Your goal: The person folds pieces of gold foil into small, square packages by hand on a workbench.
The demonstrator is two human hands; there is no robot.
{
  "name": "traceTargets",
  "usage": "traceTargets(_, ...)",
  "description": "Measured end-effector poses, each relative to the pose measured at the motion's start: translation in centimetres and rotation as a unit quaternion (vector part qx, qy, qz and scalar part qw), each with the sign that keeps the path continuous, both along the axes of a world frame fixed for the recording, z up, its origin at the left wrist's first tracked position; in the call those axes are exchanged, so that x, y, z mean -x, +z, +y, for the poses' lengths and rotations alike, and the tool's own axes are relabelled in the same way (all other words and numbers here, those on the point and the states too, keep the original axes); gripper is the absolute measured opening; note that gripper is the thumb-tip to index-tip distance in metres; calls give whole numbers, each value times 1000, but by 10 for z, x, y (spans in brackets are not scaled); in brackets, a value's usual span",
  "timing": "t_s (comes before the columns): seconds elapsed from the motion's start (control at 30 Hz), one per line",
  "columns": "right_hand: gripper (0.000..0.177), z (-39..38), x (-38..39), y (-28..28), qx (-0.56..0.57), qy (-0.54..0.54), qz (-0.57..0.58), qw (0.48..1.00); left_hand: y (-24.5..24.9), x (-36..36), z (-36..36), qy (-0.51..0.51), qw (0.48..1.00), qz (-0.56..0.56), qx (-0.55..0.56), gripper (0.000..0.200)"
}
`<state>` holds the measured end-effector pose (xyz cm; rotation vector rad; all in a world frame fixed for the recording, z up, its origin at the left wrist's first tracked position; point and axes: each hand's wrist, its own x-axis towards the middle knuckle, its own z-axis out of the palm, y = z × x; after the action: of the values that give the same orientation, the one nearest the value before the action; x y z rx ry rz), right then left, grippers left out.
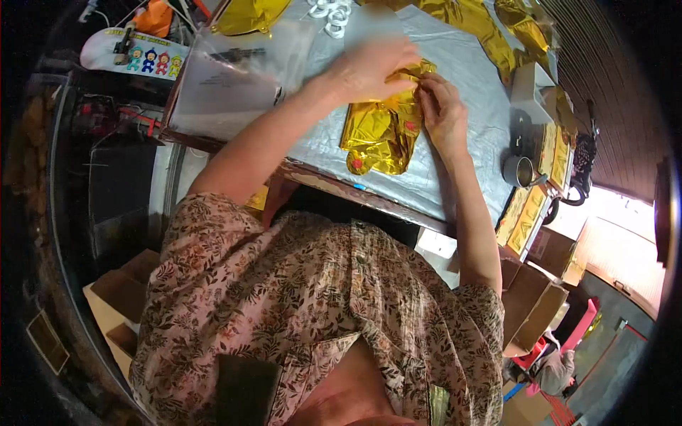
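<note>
A flat, crinkled gold foil balloon [383, 135] with small red spots lies on the silvery-covered table [320, 145]. My left hand [376, 69] reaches over its upper end, fingers curled and closed on the foil. At the upper right edge of the same balloon, my right hand [444, 113] pinches the foil between thumb and fingers. The two hands are close together, with folded foil between them. Exactly what the fingertips grip is partly hidden.
Clear plastic sheeting [234, 92] covers the table's left part. White curled ribbon [332, 15] and more gold foil [469, 28] lie at the back. A metal mug [518, 171] stands at the right edge, near a white holder [533, 92]. Cardboard boxes [533, 305] stand below right.
</note>
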<state>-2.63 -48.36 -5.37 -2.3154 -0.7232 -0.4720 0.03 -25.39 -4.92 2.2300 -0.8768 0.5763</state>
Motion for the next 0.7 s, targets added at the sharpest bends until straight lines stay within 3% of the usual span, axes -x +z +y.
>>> traceTargets(0.07, 21, 0, 2, -1, -4, 0, -3, 1000, 6, 1, 16, 73, 996, -33, -34, 61)
traceTargets(0.17, 23, -1, 3, -1, 4, 0, -16, 1000, -8, 8, 36, 40, 996, -13, -77, 66)
traceTargets(0.4, 28, 4, 7, 6, 27, -25, -39, 999, -14, 16, 33, 27, 992, 31, -123, 57)
traceTargets(0.57, 28, 1, 6, -2, 94, -21, -90, 991, -22, 14, 34, 33, 990, 0, -136, 50)
traceTargets(0.7, 25, -4, 1, -3, 76, 33, -90, 992, -20, 13, 34, 27, 990, -17, -136, 51)
